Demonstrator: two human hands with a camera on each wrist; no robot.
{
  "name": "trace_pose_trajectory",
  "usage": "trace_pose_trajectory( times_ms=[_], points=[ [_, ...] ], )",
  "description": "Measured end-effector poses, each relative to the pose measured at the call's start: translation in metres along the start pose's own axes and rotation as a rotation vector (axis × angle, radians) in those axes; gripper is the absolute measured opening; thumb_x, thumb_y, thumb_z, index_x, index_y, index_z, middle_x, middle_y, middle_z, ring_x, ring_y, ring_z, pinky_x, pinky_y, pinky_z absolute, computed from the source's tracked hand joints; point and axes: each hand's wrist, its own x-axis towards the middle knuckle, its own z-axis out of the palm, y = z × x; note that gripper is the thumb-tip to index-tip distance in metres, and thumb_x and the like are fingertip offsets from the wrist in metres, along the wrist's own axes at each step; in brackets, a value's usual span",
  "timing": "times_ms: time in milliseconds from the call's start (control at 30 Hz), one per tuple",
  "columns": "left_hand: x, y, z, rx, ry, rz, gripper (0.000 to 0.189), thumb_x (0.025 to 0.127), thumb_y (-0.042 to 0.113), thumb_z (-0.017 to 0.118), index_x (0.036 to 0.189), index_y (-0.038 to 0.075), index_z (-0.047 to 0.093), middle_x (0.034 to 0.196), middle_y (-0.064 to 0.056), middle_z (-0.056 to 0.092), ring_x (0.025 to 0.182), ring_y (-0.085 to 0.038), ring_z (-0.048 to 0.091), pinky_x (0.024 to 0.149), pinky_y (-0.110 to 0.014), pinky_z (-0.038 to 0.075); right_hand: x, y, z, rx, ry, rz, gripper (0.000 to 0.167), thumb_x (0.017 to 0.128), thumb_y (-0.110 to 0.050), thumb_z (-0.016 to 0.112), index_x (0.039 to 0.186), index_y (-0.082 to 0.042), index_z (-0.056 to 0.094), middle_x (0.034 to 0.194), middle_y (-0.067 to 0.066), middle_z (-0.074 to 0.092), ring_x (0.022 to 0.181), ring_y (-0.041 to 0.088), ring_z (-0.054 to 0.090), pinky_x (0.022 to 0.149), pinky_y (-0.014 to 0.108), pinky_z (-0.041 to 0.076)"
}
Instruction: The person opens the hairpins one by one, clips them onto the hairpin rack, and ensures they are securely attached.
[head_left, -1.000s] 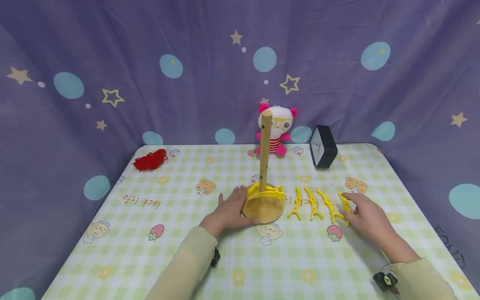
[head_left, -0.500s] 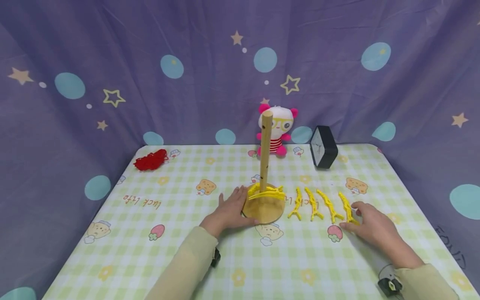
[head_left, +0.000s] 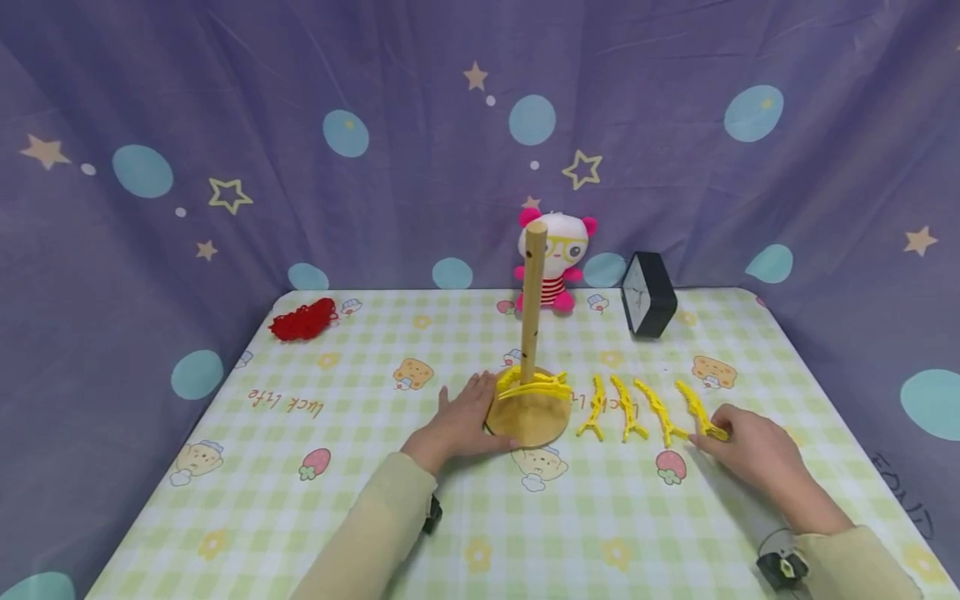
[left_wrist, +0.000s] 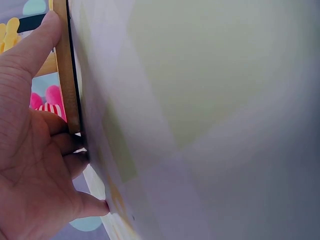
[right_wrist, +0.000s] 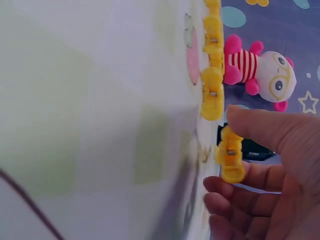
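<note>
The right hand (head_left: 757,454) pinches the near end of a yellow clip (head_left: 695,405) in its grip, on or just above the checked surface (head_left: 562,533); three matching clips (head_left: 626,406) lie to its left; the left hand (head_left: 455,425) clasps the round base (head_left: 529,421) of an upright wooden stand (head_left: 532,308), with more yellow clips (head_left: 536,389) on it; a toy panda (head_left: 558,258) and black clock (head_left: 650,296) stand behind.

At lower centre of the frame, your left hand (head_left: 459,423) rests against the wooden stand (head_left: 530,333); at lower right, your right hand (head_left: 756,450) pinches the rightmost yellow clip (head_left: 695,405).
</note>
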Motion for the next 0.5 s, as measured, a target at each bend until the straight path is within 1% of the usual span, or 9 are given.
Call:
trace_pose_trajectory(
  times_ms=[67, 167, 200, 233, 333, 500],
  points=[
    [0.0, 0.0, 0.0, -0.003, -0.001, 0.0, 0.114, 0.076, 0.074, 0.063, 0.159, 0.018, 0.006, 0.163, -0.004, 0.005, 0.149, -0.022, 0.003, 0.114, -0.062, -0.001, 0.0, 0.0, -0.002, 0.014, 0.044, -0.003, 0.04, 0.082, -0.039, 0.076, 0.095, -0.005, 0.06, 0.081, 0.009, 0.061, 0.065, 0.021, 0.051, 0.054, 0.034, 0.038],
    [-0.002, 0.001, -0.001, -0.012, 0.004, 0.005, 0.114, 0.076, 0.072, 0.064, 0.158, 0.017, 0.008, 0.163, -0.005, 0.006, 0.149, -0.023, 0.004, 0.114, -0.062, -0.001, 0.002, -0.002, -0.005, 0.042, 0.093, 0.001, 0.045, 0.084, -0.038, 0.075, 0.105, 0.0, 0.062, 0.092, 0.016, 0.067, 0.071, 0.027, 0.06, 0.058, 0.04, 0.045],
    [-0.002, 0.002, -0.002, -0.013, 0.005, 0.006, 0.114, 0.077, 0.072, 0.064, 0.158, 0.017, 0.008, 0.163, -0.005, 0.006, 0.149, -0.023, 0.004, 0.114, -0.062, -0.001, 0.003, -0.004, -0.006, 0.049, 0.106, 0.002, 0.046, 0.084, -0.037, 0.074, 0.107, 0.001, 0.063, 0.094, 0.018, 0.068, 0.073, 0.028, 0.062, 0.059, 0.041, 0.046],
    [-0.002, 0.002, -0.003, -0.014, 0.007, 0.008, 0.114, 0.077, 0.072, 0.064, 0.158, 0.016, 0.008, 0.163, -0.006, 0.007, 0.149, -0.023, 0.004, 0.114, -0.062, -0.001, 0.003, -0.005, -0.006, 0.059, 0.117, 0.002, 0.046, 0.085, -0.035, 0.074, 0.109, 0.002, 0.063, 0.092, 0.018, 0.069, 0.074, 0.029, 0.063, 0.059, 0.041, 0.046],
    [-0.003, 0.003, -0.003, -0.015, 0.009, 0.01, 0.113, 0.077, 0.071, 0.065, 0.158, 0.016, 0.008, 0.163, -0.006, 0.007, 0.149, -0.024, 0.005, 0.114, -0.063, -0.001, 0.005, -0.012, -0.007, 0.086, 0.159, -0.013, 0.043, 0.087, -0.03, 0.072, 0.113, 0.003, 0.064, 0.088, 0.016, 0.069, 0.07, 0.025, 0.062, 0.057, 0.039, 0.045],
    [-0.003, 0.003, -0.003, -0.015, 0.006, 0.007, 0.113, 0.077, 0.071, 0.065, 0.158, 0.016, 0.008, 0.163, -0.006, 0.007, 0.149, -0.024, 0.005, 0.114, -0.063, 0.0, 0.008, -0.026, -0.005, 0.114, 0.253, -0.11, 0.037, 0.089, -0.016, 0.07, 0.12, 0.004, 0.062, 0.083, 0.013, 0.067, 0.064, 0.02, 0.056, 0.055, 0.034, 0.04]
  ],
)
